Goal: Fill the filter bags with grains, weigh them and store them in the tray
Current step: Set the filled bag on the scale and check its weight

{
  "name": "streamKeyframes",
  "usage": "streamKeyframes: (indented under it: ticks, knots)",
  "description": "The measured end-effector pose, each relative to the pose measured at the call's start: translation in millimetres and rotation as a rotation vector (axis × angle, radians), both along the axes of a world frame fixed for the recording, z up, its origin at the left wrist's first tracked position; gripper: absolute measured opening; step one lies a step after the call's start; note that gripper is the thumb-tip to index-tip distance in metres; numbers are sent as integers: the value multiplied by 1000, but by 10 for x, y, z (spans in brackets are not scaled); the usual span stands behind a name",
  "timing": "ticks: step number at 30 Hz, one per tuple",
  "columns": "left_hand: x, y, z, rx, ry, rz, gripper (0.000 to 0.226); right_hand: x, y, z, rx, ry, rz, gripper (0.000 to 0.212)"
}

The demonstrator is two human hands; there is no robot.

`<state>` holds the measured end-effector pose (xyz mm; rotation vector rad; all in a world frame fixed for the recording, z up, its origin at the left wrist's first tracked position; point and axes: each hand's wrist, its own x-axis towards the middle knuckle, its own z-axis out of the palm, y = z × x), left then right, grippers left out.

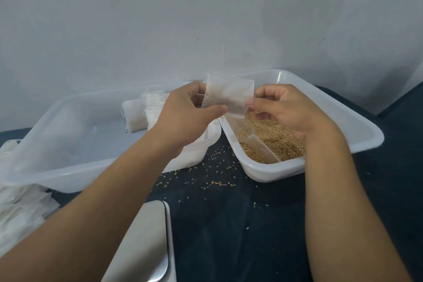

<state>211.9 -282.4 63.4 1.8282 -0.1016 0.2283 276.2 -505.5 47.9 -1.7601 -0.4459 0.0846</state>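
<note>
From the head camera, a dark blue cloth-covered table [229,224] was seen set against a plain pale wall [206,7], with loose grains [215,182] scattered over the cloth between the containers.

Two translucent white plastic trays were counted. The left tray [68,176] held a small cluster of filled filter bags [137,117] near its far end; at least three could be made out, though the exact number could not be told because they overlapped. The right tray [357,126] held a bed of brown grains [274,135], and one clear plastic scoop [258,144] was laid in it, with some grains in its bowl. One weighing scale [148,242] with a steel platform was seen at the lower edge, just in front of the left tray. A loose pile of empty filter bags [20,213] was seen at the far left, beside and partly behind the left tray.

One empty filter bag [229,96] was held up above the gap between the two trays, over the near end of the grain tray. It was pinched at its left edge between the thumb and curled fingers of the left hand [183,117], and at its right edge between the thumb and forefinger of the right hand [286,112], the other fingers being loosely curled. Nothing else was held by either hand.
</note>
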Motion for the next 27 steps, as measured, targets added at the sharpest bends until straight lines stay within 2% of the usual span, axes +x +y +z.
streamKeyframes:
  ticks: [2,6,9,12,15,18,22,25,27]
  knots:
    - [2,9,-17,-7,8,4,22,-6,4,3,-7,-3,-10,6]
    - [-18,52,-81,-13,20,9,25,-62,63,106,23,-82,-30,9]
    - [-102,88,-179,-69,54,-28,25,-170,161,247,-7,-250,-31,8]
    - [-241,166,-292,-126,94,-126,24,-333,303,403,-135,-448,-36,6]
    - [-413,309,-366,-133,98,-203,31,-528,438,528,-226,-559,1,8]
    - [-586,433,-345,-177,46,-179,36,-718,574,593,-286,-596,76,11]
    - [-782,530,-246,-208,-54,-128,29,-896,777,613,-327,-598,188,8]
    - [-886,633,-215,-234,-93,-34,26,-936,947,563,-286,-574,224,8]
    - [-960,730,-217,-284,-91,-2,25,-922,1030,522,-238,-504,217,18]
